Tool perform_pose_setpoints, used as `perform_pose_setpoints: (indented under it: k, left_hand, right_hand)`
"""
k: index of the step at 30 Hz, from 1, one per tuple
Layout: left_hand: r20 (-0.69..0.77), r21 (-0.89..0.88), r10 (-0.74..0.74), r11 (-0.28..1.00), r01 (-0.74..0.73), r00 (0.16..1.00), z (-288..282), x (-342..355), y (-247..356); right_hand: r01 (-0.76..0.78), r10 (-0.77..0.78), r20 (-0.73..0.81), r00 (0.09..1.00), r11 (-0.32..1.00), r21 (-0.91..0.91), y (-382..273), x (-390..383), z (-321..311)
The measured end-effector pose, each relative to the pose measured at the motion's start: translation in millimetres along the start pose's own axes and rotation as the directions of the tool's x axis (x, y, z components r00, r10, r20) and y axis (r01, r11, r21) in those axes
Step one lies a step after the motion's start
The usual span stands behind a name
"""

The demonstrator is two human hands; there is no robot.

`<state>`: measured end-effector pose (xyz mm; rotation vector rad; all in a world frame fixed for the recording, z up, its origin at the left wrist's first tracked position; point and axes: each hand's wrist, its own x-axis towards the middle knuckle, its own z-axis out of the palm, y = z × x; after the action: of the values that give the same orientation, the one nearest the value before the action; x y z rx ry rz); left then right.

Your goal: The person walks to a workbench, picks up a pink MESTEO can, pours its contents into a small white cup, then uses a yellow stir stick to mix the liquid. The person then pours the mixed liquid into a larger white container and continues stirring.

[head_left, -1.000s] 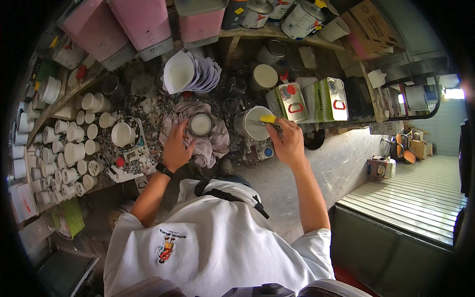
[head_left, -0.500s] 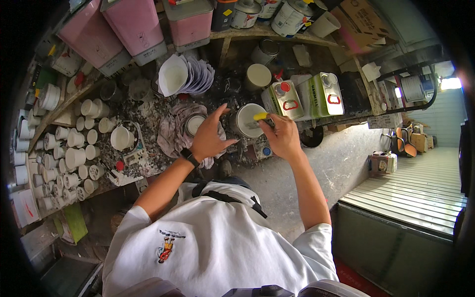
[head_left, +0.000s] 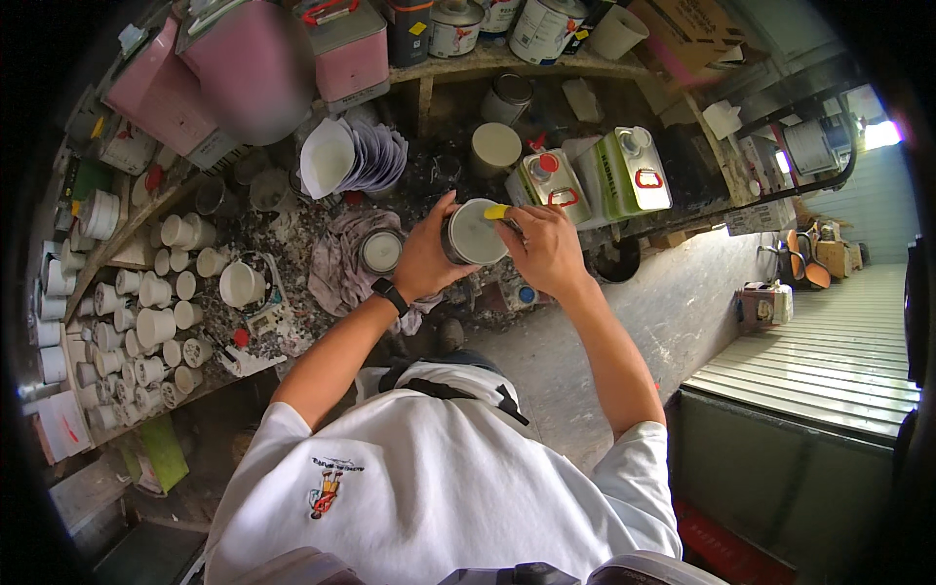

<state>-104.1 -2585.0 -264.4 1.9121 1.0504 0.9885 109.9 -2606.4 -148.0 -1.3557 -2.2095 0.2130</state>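
My left hand [head_left: 426, 255] is wrapped round the side of a round can [head_left: 476, 234] with a whitish-grey inside. Between the fingertips of my right hand [head_left: 546, 246] is a small tool with a yellow end [head_left: 497, 212], resting over the can's right rim; the rest of it is mostly hidden by the fingers. Left of my left hand, a smaller tin with a white top [head_left: 381, 251] stands on a stained cloth [head_left: 336, 249]. Behind the can is another round container with a cream top [head_left: 496, 146].
Metal jugs with red caps [head_left: 548, 185] stand right of the can. Stacked paper cones [head_left: 351, 156] lie behind the cloth. Many white cups [head_left: 156, 327] crowd the left of the bench, beside a scale [head_left: 268, 322]. Pink containers [head_left: 349, 54] and paint cans line the shelf above.
My left hand, spread open beside the can before, has moved right and closed round it. My right hand still holds the yellow-ended tool at the can's rim. The view has shifted slightly.
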Motion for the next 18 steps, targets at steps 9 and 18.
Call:
perform_pose_setpoints:
  k: [9,18]
  left_hand:
    - [-0.004,0.028,-0.010,1.000,0.010,1.000,0,0,2]
    - [-0.011,0.029,-0.016,0.999,0.016,1.000,3,1,-3]
  right_hand:
    - [0.092,-0.090,-0.058,0.994,0.995,0.029,9,7,-1]
    - [0.107,-0.103,-0.080,0.991,0.993,0.056,13,6,0]
